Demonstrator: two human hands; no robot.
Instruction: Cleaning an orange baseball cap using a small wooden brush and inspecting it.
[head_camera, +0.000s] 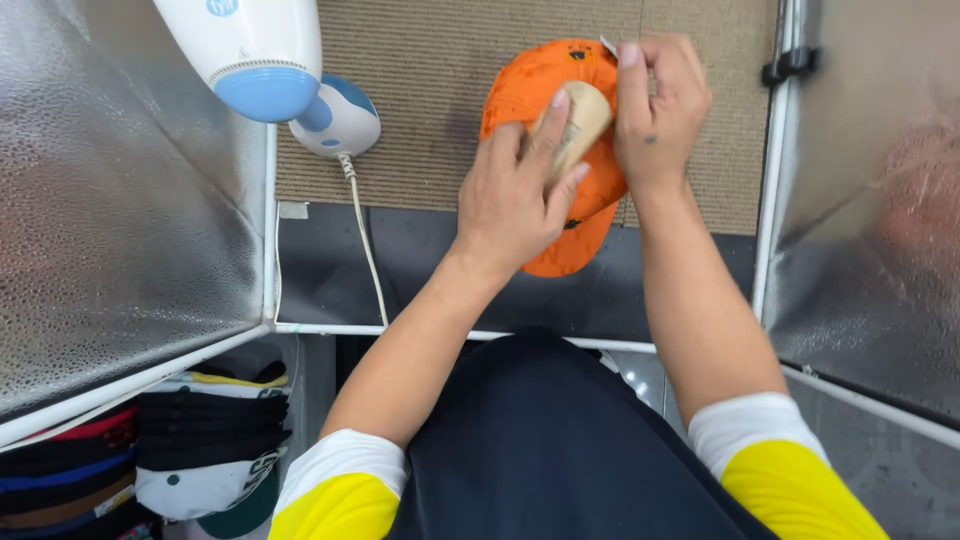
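We found the orange cap (545, 85) resting on the ribbed beige mat (430, 60) at the far side of the work surface, its brim pointing back toward the person and overhanging the dark strip at the mat's near edge. The left hand (515, 195) lay over the crown with its fingers curled around a rounded tan object (583, 122), which it pressed against the cap; we judged this to be a wooden form or a brush, though the hand covered too much of it for us to be sure. The right hand (655, 110) was closed in a pinch at the cap's upper right edge, where a small pale tag (608, 45) showed just beside the fingertips.

A white and blue handheld steamer (255, 55) hung at the upper left, well apart from both hands, with its base (338, 118) and cord (362, 235) on the mat. Stacked caps (205, 440) sat below the table on the left.

In our judgement the step in hand was shaping or smoothing the crown against the tan object. The next move called for steady pressure from the left hand while the right kept the fabric taut at the edge.
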